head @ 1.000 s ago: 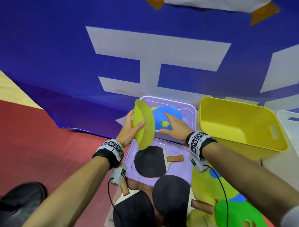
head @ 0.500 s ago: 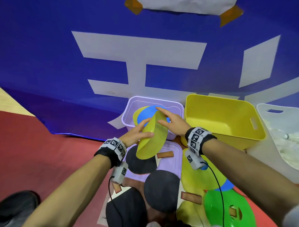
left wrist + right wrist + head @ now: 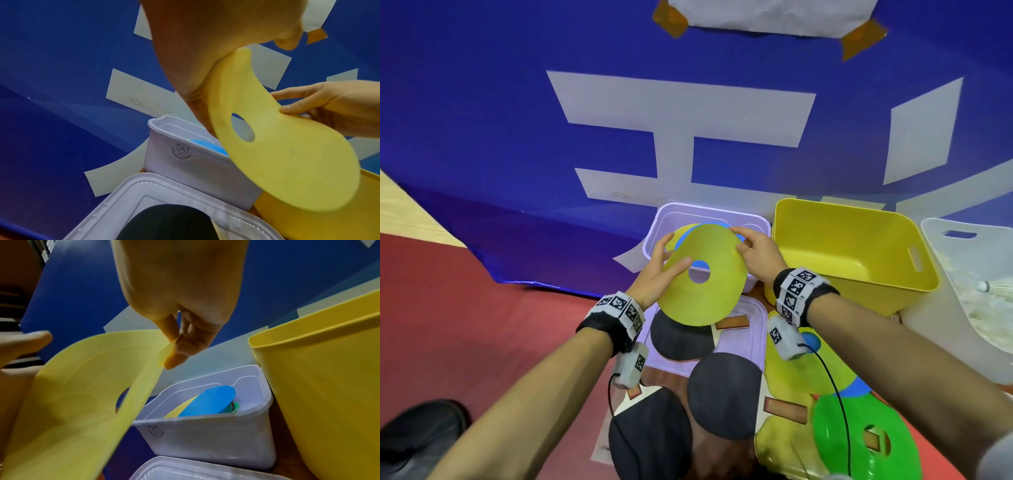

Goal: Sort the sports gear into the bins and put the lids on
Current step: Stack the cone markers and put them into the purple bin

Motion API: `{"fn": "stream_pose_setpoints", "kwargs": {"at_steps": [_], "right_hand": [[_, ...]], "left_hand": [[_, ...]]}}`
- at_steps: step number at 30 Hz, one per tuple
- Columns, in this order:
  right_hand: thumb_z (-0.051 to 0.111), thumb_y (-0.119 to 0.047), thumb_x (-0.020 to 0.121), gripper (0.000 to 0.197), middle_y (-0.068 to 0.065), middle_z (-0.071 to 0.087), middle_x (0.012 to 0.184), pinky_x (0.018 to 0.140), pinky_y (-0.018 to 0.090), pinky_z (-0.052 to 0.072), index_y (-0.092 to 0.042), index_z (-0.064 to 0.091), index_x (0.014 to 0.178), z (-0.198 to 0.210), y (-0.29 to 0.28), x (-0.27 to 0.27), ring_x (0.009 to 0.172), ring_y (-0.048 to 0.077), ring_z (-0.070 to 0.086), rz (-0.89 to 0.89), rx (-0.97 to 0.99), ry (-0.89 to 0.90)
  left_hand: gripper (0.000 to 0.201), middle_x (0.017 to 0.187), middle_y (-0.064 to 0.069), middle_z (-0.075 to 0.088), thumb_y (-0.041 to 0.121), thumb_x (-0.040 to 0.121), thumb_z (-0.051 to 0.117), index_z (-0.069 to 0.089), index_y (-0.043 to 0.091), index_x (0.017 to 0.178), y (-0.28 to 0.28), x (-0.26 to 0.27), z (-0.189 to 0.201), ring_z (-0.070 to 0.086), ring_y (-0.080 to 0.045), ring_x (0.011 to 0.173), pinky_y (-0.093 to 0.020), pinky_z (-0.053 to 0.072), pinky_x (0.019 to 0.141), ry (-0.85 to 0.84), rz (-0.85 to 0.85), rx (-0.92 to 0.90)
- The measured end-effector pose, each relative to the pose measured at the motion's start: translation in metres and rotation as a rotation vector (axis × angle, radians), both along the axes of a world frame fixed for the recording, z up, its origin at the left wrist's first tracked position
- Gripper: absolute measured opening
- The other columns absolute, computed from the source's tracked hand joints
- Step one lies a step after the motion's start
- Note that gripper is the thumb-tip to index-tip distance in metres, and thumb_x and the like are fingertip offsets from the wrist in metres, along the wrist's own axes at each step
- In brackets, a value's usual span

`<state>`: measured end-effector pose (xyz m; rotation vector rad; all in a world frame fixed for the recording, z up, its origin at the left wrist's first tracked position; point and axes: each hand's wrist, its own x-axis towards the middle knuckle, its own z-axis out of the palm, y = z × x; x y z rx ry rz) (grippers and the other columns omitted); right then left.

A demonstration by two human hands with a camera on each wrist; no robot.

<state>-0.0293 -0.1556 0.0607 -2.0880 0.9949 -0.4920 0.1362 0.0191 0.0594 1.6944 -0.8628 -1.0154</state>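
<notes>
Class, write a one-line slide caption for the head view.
Both hands, left hand and right hand, hold a yellow disc over the lavender bin beside an empty yellow bin.

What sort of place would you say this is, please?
Probably a sports hall or gym: red floor, a blue banner along the wall, and table tennis paddles, marker discs and shuttlecocks beside bins.
</notes>
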Motion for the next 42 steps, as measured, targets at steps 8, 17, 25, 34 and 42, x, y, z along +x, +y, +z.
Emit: {"fn": "stream_pose_setpoints", "kwargs": {"at_steps": [8, 17, 25, 34, 42], "right_hand": [[0.043, -0.002, 0.096, 0.043, 0.001, 0.059, 0.064, 0.054, 0.03, 0.051, -0.018, 0.057, 0.133, 0.004, 0.003, 0.005, 0.051, 0.019, 0.054, -0.125, 0.144, -0.028], [0.041, -0.003, 0.091, 0.046, 0.004, 0.065, 0.077, 0.052, 0.034, 0.053, -0.02, 0.055, 0.131, 0.002, -0.016, 0.023, 0.051, 0.024, 0.059, -0.33, 0.234, -0.019], [0.055, -0.017, 0.096, 0.075, 0.011, 0.056, 0.11, 0.064, 0.04, 0.059, -0.014, 0.008, 0.155, -0.005, -0.033, 0.052, 0.087, 0.032, 0.068, -0.308, 0.471, 0.089], [0.06, -0.023, 0.091, 0.068, 0.009, 0.057, 0.132, 0.093, 0.033, 0.044, -0.017, 0.028, 0.15, -0.013, -0.032, 0.032, 0.116, 0.03, 0.056, -0.179, 0.137, 0.285], [0.058, -0.022, 0.09, 0.06, 0.007, 0.046, 0.145, 0.109, 0.042, 0.031, -0.019, 0.037, 0.146, 0.01, -0.017, -0.048, 0.133, 0.029, 0.041, 0.019, -0.223, 0.309]], "left_hand": [[0.102, 0.156, 0.005, 0.027, 0.033, 0.075, 0.083, 0.013, 0.042, 0.15, -0.001, 0.008, -0.011, 0.036, -0.016, 0.14, -0.047, 0.042, 0.108, -0.142, 0.087, -0.07], [0.11, 0.163, 0.0, 0.003, 0.037, 0.071, 0.084, 0.01, 0.033, 0.153, -0.034, 0.035, -0.034, 0.011, -0.021, 0.149, -0.051, 0.025, 0.117, -0.364, -0.057, 0.018], [0.104, 0.16, -0.003, 0.015, 0.075, 0.058, 0.062, 0.02, 0.04, 0.146, -0.062, 0.058, -0.051, 0.015, -0.023, 0.148, -0.056, 0.023, 0.115, -0.493, -0.058, 0.108], [0.094, 0.161, -0.007, 0.015, 0.07, 0.062, 0.056, 0.029, 0.038, 0.146, -0.067, 0.039, -0.05, 0.007, -0.02, 0.149, -0.049, 0.014, 0.118, -0.58, -0.119, 0.155], [0.091, 0.16, -0.003, 0.015, 0.074, 0.059, 0.049, 0.035, 0.042, 0.143, -0.066, -0.037, -0.048, 0.007, -0.019, 0.149, -0.051, 0.014, 0.116, -0.653, -0.218, 0.088]]}}
